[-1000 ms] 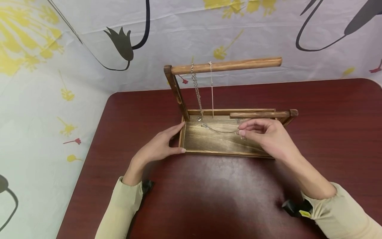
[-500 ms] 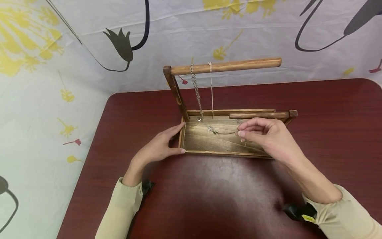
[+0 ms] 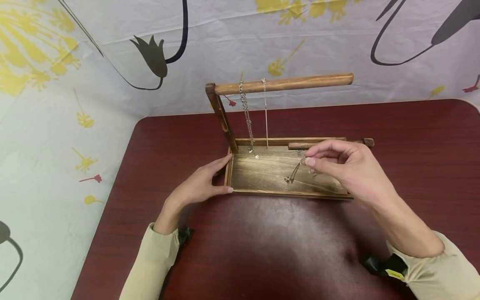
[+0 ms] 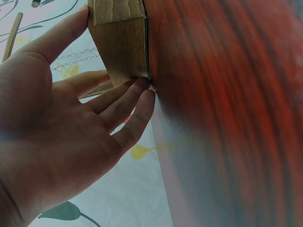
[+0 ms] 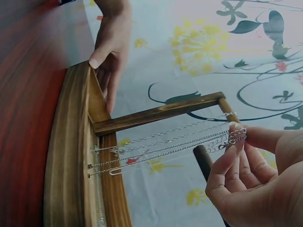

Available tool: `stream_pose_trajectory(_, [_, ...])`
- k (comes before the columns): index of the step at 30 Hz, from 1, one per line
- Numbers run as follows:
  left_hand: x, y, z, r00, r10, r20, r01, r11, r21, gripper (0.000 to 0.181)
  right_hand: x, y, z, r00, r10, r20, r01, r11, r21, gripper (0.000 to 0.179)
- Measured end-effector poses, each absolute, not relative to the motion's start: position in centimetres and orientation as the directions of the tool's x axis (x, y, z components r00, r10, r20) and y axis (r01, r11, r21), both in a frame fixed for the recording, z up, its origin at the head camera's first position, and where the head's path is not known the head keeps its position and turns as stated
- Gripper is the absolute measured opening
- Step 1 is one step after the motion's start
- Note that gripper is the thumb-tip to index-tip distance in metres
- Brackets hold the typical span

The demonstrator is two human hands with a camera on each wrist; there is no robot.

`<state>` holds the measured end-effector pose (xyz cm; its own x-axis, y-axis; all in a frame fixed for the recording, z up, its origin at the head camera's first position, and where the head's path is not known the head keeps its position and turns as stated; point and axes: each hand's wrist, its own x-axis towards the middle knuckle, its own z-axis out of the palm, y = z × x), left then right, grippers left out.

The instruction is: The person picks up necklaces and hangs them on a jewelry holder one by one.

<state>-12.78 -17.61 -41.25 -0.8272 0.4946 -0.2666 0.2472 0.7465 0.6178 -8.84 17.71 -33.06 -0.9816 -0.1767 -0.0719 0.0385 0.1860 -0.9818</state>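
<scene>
Between thumb and fingertips my right hand [image 3: 350, 173] pinches a thin silver chain necklace [image 3: 294, 173] by one end. Its lower part dangles over the tray of a wooden jewelry stand [image 3: 258, 175]. In the right wrist view, the chain links [image 5: 234, 137] show at the fingertips, beside the tip of the short wooden bar [image 5: 202, 153]. My left hand [image 3: 202, 181] holds the left end of the tray, thumb at the front corner and fingers at the back one. The left wrist view shows that grip around the tray's end wall [image 4: 120, 45].
Two necklaces hang from the stand's tall upper bar [image 3: 311, 81]: a thicker chain [image 3: 246, 114] near the post and a finer one [image 3: 266, 116]. The low bar [image 3: 300, 146] lies behind my right hand. A patterned cloth [image 3: 210, 46] borders the dark red table [image 3: 240, 254].
My right hand has drawn slightly right and toward me. The necklace, stretched leftward over the tray earlier, now hangs down steeply from the fingertips. The left hand stays put.
</scene>
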Motion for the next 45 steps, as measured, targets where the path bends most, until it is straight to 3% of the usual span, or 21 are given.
stream_pose_trajectory(4, [-12.8, -17.7, -41.2, -0.826, 0.497, -0.266, 0.248, 0.744, 0.621, 0.092, -8.9, 17.9, -32.7, -0.983, -0.175, -0.052, 0.028, 0.136, -0.990, 0.018])
stream_pose_trajectory(13, [-12.9, -17.7, -41.3, -0.826, 0.495, -0.270, 0.244, 0.745, 0.621, 0.091, -9.0, 18.4, -31.8, -0.985, -0.171, -0.001, 0.023, -0.123, -0.992, 0.016])
stream_pose_trajectory(22, [-13.1, -17.5, -41.3, -0.825, 0.496, -0.272, 0.247, 0.748, 0.616, 0.091, -8.9, 18.7, -31.0, -0.992, -0.116, 0.054, -0.045, -0.081, -0.996, 0.016])
stream_pose_trajectory(33, [-13.1, -17.5, -41.3, -0.826, 0.490, -0.278, 0.238, 0.751, 0.616, 0.091, -8.9, 19.1, -30.3, -0.975, -0.154, 0.162, -0.111, -0.298, -0.948, 0.015])
stream_pose_trajectory(45, [-12.9, -17.6, -41.3, -0.825, 0.490, -0.282, 0.233, 0.749, 0.621, 0.091, -8.5, 20.0, -29.3, -0.964, -0.165, 0.207, -0.146, -0.321, -0.936, 0.016])
